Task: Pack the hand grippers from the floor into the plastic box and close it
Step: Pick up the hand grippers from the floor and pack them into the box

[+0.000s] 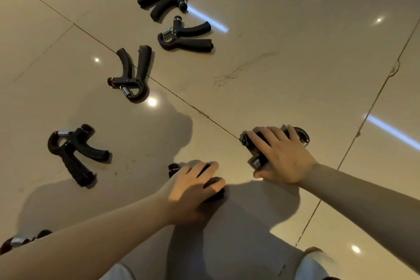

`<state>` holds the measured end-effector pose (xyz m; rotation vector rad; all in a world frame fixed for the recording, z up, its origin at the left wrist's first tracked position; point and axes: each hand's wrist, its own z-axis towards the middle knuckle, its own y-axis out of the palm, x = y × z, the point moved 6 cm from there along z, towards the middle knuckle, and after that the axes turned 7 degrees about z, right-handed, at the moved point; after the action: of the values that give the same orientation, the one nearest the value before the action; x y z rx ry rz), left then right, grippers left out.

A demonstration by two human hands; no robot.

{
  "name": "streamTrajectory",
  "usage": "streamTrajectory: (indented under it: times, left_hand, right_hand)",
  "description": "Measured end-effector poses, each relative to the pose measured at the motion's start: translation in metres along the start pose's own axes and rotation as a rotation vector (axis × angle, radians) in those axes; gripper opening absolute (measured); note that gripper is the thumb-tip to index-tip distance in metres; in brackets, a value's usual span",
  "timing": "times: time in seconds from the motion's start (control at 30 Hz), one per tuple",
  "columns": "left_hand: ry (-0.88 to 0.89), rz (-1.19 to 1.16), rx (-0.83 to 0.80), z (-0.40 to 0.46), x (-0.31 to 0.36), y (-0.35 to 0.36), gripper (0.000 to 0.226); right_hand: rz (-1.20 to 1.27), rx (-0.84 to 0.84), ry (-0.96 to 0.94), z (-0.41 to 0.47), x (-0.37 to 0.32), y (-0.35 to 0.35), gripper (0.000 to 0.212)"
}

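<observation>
Two black hand grippers on the tiled floor (pixel 284 41) are covered by the left hand (pixel 191 191) and right hand (pixel 281 157); four more (pixel 127 75) are left untouched beyond.

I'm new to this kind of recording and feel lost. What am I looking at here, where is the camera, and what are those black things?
There is no machine here: a person wears a camera on the head, looking down at their own two arms. The black Y-shaped objects are hand grippers, spring exercise tools, scattered on the tiled floor. Four lie untouched: one far, one below it, one in the middle, one at left. Another peeks out at the bottom-left edge. The left hand covers a gripper, and the right hand grasps another. The plastic box is not in view.
</observation>
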<state>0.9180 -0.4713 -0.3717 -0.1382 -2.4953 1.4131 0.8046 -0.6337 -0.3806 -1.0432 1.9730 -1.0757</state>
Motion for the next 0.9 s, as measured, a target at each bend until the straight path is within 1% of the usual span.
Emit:
streamTrajectory:
  times: [0.07,0.17,0.23,0.3,0.4,0.47,0.57,0.73,0.83,0.9]
  left_hand:
    - [-0.016,0.003,-0.022,0.008,-0.003,0.006,0.07]
    - [-0.022,-0.056,0.005,0.017,-0.007,0.005,0.068]
    - [-0.027,-0.094,0.043,0.019,-0.007,0.003,0.063]
    - [-0.011,-0.139,0.106,0.018,-0.006,0.002,0.059]
    - [-0.006,-0.221,0.193,0.009,-0.006,-0.006,0.069]
    - [-0.07,-0.37,0.263,-0.001,-0.011,-0.014,0.074]
    - [-0.226,-0.626,0.392,-0.019,-0.023,-0.029,0.08]
    - [-0.355,-0.761,0.433,-0.047,-0.043,-0.039,0.098]
    - [-0.376,-0.776,0.425,-0.057,-0.046,-0.041,0.096]
    - [-0.361,-0.754,0.418,-0.062,-0.045,-0.042,0.093]
  right_hand:
    - [0.02,0.008,0.043,-0.001,0.0,0.005,0.104]
    - [-0.005,0.009,0.06,0.003,0.0,0.002,0.106]
    - [-0.02,-0.032,0.053,0.004,-0.001,0.0,0.106]
    - [-0.039,-0.035,0.047,0.004,0.0,-0.001,0.104]
    - [-0.043,0.022,0.008,0.001,-0.003,-0.004,0.099]
    - [-0.016,0.077,-0.053,-0.001,-0.008,-0.005,0.094]
    - [-0.017,0.131,-0.118,-0.006,-0.016,-0.007,0.087]
    - [0.034,0.168,-0.118,-0.016,-0.022,-0.009,0.083]
    - [0.099,0.22,-0.104,-0.019,-0.025,-0.021,0.08]
    - [0.134,0.243,-0.109,-0.02,-0.028,-0.03,0.083]
